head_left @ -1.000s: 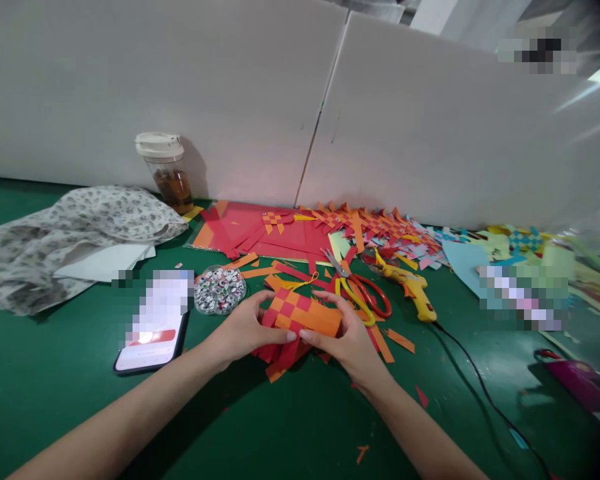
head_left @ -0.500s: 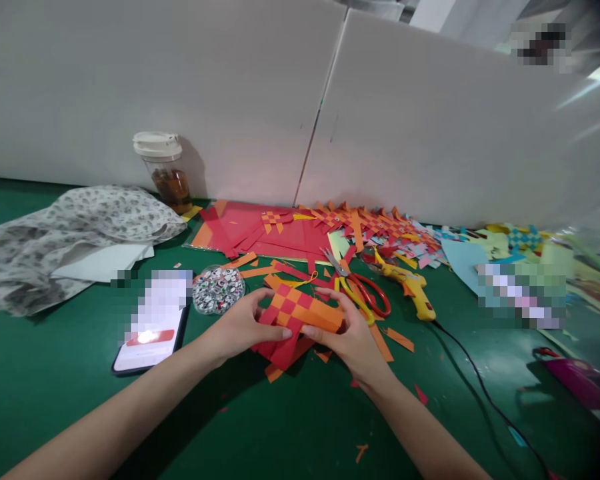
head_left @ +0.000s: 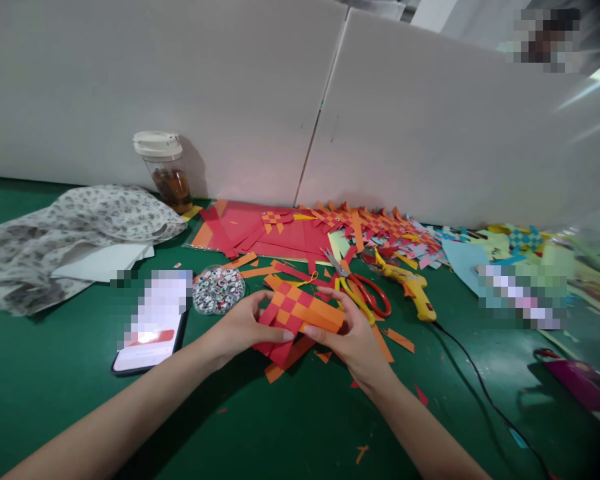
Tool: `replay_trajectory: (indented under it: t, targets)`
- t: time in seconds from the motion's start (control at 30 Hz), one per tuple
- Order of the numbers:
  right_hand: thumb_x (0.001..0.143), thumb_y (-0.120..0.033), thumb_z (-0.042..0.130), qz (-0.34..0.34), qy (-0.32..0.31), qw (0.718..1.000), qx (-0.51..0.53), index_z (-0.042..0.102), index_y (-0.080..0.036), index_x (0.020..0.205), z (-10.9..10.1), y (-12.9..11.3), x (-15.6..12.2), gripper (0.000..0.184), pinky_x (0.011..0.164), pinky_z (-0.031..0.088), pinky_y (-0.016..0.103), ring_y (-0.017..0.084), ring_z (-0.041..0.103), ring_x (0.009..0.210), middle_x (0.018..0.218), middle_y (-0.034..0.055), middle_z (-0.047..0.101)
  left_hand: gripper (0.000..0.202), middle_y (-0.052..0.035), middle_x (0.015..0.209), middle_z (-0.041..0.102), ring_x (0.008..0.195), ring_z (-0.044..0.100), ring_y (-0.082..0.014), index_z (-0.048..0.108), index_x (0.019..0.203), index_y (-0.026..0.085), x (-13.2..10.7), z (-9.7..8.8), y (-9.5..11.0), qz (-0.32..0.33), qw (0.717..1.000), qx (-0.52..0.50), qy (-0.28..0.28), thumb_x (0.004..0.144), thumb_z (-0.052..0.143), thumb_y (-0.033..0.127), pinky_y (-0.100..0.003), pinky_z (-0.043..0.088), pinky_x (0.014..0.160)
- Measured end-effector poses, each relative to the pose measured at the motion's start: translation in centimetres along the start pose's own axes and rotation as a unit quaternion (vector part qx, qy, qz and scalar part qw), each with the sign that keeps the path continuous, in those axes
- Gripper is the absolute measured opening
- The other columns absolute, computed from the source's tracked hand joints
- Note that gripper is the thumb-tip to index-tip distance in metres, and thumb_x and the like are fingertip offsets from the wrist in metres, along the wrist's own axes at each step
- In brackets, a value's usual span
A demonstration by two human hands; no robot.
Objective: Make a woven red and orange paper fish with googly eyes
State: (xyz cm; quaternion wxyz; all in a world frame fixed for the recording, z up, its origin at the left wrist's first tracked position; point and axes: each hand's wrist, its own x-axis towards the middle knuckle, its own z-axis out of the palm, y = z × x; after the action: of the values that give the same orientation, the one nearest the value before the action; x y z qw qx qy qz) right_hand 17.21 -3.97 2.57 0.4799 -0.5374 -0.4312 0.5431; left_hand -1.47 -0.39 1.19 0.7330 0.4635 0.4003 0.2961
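Observation:
Both my hands hold a woven piece of red and orange paper strips [head_left: 296, 312] just above the green table [head_left: 55, 373]. My left hand [head_left: 240, 327] pinches its left side, thumb on top. My right hand [head_left: 353, 340] grips the orange strips at its right end, fingers curled around them. Loose strip ends hang below the weave. Red and yellow scissors [head_left: 363, 293] lie just behind my right hand, and a round dish of googly eyes [head_left: 219, 289] sits behind my left hand.
A phone [head_left: 153, 323] lies left of my hands. A yellow glue gun [head_left: 410, 287] with a black cord [head_left: 480, 387] is at the right. Red paper sheets [head_left: 260, 233] and woven pieces [head_left: 375, 227] lie along the white partition, with a lidded cup [head_left: 165, 170] and a patterned cloth [head_left: 65, 233] at left.
My hands have shifted the woven piece slightly; the fingers have adjusted their grip on the strips. Nothing else has moved.

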Motion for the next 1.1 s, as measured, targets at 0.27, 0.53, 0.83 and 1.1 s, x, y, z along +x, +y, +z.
replay_trajectory:
  t: [0.27, 0.53, 0.83, 1.1]
  targets:
    - [0.054, -0.029, 0.081, 0.002, -0.009, 0.998, 0.058, 0.045, -0.026, 0.114, 0.3, -0.3, -0.2, 0.069, 0.073, 0.051, 0.038, 0.023, 0.065, 0.082, 0.086, 0.0027, 0.067, 0.05, -0.007, 0.101, 0.068, 0.091, 0.066, -0.0237, 0.053, 0.104, 0.019, 0.0, 0.3, 0.0, 0.021, 0.999, -0.024, 0.0, 0.06, 0.077, 0.019, -0.04, 0.053, 0.081]
    - [0.059, -0.031, 0.079, -0.009, 0.061, 0.995, 0.081, 0.046, -0.024, 0.109, 0.2, 0.1, 0.1, 0.061, 0.077, 0.051, 0.039, 0.022, 0.067, 0.08, 0.077, 0.0016, 0.07, 0.043, -0.0065, 0.102, 0.069, 0.091, 0.066, -0.0221, 0.058, 0.101, 0.019, 0.1, 0.4, 0.0, 0.014, 0.999, -0.032, -0.005, 0.062, 0.076, 0.021, -0.038, 0.052, 0.082]
    - [0.058, -0.032, 0.079, -0.012, 0.048, 0.997, 0.057, 0.043, -0.022, 0.111, 0.4, 0.1, 0.0, 0.065, 0.061, 0.054, 0.033, 0.021, 0.066, 0.071, 0.079, 0.0028, 0.069, 0.035, -0.0039, 0.101, 0.069, 0.088, 0.066, -0.0197, 0.061, 0.096, 0.021, -0.1, 0.7, -0.3, 0.029, 0.999, 0.006, 0.019, 0.064, 0.075, 0.023, -0.035, 0.052, 0.079]
    - [0.061, -0.027, 0.078, -0.039, 0.028, 0.998, 0.042, 0.045, -0.024, 0.112, -0.2, 0.2, 0.0, 0.061, 0.071, 0.053, 0.032, 0.019, 0.066, 0.079, 0.084, 0.0023, 0.069, 0.039, -0.0061, 0.108, 0.067, 0.096, 0.063, -0.0211, 0.06, 0.099, 0.02, -0.2, 0.6, 0.8, 0.05, 0.999, 0.022, 0.002, 0.064, 0.075, 0.029, -0.034, 0.049, 0.083]
